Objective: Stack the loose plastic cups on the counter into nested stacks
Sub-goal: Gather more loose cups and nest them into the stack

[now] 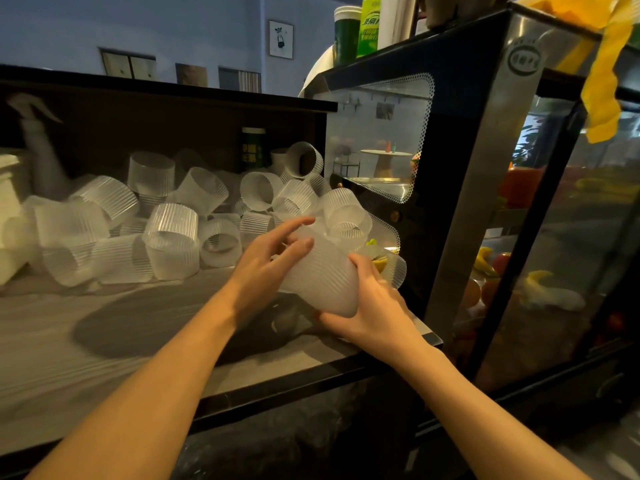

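Where the glass display case (485, 174) rises to our right, we take it as our landmark; an oval stamp sits on its steel corner post, its characters too small for us to read. On top of the case stands a bright green bottle (369, 26) with pale lettering that we cannot make out, and beside it a dark green cup (347, 34). Left of the case runs the grey counter (104, 341), and across its back lies a heap of loose ribbed plastic cups (156, 216), tumbled on their sides and ends. Behind the heap, left of the case, a dark green canister (253, 148) carries pale print, unreadable to us.

Just in front of the case's lower left corner we hold a frosted ribbed cup (318, 282) tilted in the air above the counter. Our right hand (370, 306) curls round its lower end, thumb lying across the ribs. Our left hand (273, 261) meets its upper side with loosely spread fingers, the index finger raised; we cannot tell whether it grips.
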`<state>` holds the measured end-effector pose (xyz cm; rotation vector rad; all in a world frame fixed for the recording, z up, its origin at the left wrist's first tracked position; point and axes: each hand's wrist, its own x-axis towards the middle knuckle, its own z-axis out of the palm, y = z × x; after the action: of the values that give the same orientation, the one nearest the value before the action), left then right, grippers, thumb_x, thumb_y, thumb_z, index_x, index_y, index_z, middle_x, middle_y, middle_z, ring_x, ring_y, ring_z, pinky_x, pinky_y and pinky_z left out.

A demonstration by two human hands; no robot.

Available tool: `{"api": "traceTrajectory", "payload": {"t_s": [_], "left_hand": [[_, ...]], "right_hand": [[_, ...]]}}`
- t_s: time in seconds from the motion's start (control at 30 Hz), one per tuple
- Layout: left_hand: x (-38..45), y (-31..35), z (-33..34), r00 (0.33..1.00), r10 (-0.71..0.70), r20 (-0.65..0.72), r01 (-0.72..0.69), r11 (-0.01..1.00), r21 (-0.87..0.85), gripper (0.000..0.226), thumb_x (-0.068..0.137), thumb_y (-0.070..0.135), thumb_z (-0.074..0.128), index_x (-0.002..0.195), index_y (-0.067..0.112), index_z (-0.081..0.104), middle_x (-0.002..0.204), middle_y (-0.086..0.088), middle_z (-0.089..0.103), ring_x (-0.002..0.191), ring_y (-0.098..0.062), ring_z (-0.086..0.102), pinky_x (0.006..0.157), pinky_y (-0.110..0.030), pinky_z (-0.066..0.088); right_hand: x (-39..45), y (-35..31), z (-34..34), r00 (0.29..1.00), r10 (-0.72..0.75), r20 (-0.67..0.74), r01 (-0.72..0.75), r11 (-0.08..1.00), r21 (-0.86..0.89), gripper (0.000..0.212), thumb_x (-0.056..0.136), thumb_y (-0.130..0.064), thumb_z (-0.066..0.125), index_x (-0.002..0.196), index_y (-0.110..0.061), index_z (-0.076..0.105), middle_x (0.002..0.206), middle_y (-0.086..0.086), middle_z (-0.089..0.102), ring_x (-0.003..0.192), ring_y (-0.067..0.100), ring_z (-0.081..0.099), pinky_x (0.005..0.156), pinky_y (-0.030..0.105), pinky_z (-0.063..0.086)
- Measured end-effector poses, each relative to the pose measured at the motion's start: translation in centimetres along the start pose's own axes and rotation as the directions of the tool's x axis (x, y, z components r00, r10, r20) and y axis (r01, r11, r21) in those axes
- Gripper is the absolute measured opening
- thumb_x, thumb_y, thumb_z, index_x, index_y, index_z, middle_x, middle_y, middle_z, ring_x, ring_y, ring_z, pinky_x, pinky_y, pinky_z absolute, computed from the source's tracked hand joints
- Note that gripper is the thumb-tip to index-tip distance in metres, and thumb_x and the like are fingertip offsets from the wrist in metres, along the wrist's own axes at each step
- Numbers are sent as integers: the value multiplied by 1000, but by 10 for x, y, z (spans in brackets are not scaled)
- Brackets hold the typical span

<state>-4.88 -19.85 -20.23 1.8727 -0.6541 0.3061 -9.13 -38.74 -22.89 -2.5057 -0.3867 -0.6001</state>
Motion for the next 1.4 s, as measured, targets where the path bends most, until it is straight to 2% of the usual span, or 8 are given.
{"api": "traceTrajectory", "payload": {"t_s": [0.13,0.27,0.43,0.53,0.7,0.97,1.17,1.4], "left_hand": [[3,-3,1,996,-32,84,22,993,120,55,86,63,45,138,45,48,130,8,53,114,-13,52,99,-40,46],[-6,0,22,944,-112,309,77,989,123,77,77,85,26,148,56,12,159,19,16,144,-5,17,116,-35,18],[7,-2,14,976,112,-188,-91,989,115,54,89,67,36,123,30,58,112,8,61,100,-1,57,82,-19,47],[12,-25,-2,871,0,-491,199,914,353,58,87,69,50,111,16,55,97,-1,59,88,-18,59,73,-33,50],[19,-55,-16,880,-213,-425,439,708,554,97,72,81,56,139,12,40,139,-14,45,122,-31,48,97,-47,47],[24,-42,-14,873,-270,-407,344,931,120,72,80,56,70,134,13,48,131,-7,54,109,-17,51,89,-32,44],[12,-14,-14,946,-251,-206,162,915,-370,79,65,66,67,128,20,54,124,-3,56,116,-26,55,103,-49,45],[4,1,2,995,-95,2,92,955,-281,74,69,62,66,132,24,57,127,4,61,118,-15,57,103,-47,47]], "right_hand": [[-1,-1,4,998,-65,8,65,997,-46,90,72,-52,73,143,-26,23,135,-2,42,118,20,49,91,43,50],[0,2,6,999,-30,-15,29,999,-18,96,72,-49,78,146,-21,24,139,2,43,122,22,49,92,34,47],[-3,6,0,989,45,-137,-32,995,97,81,71,-54,78,136,-28,37,115,-13,48,99,5,46,67,8,35],[-4,11,-2,979,95,-180,-66,985,161,85,70,-61,75,138,-28,35,111,-14,45,100,6,48,73,17,47],[-6,11,1,982,161,-95,-144,975,168,89,65,-73,70,136,-34,31,112,-11,47,102,13,53,76,39,58],[-7,9,0,984,168,-57,-159,978,137,89,70,-71,68,139,-29,30,112,-12,42,101,10,48,80,34,54],[-7,11,2,984,174,-24,-168,973,157,94,63,-83,61,137,-37,27,113,-8,47,102,16,53,81,42,56],[-7,13,3,994,93,-50,-83,982,172,89,62,-85,58,134,-40,29,114,-14,50,100,11,57,76,37,58]]}}
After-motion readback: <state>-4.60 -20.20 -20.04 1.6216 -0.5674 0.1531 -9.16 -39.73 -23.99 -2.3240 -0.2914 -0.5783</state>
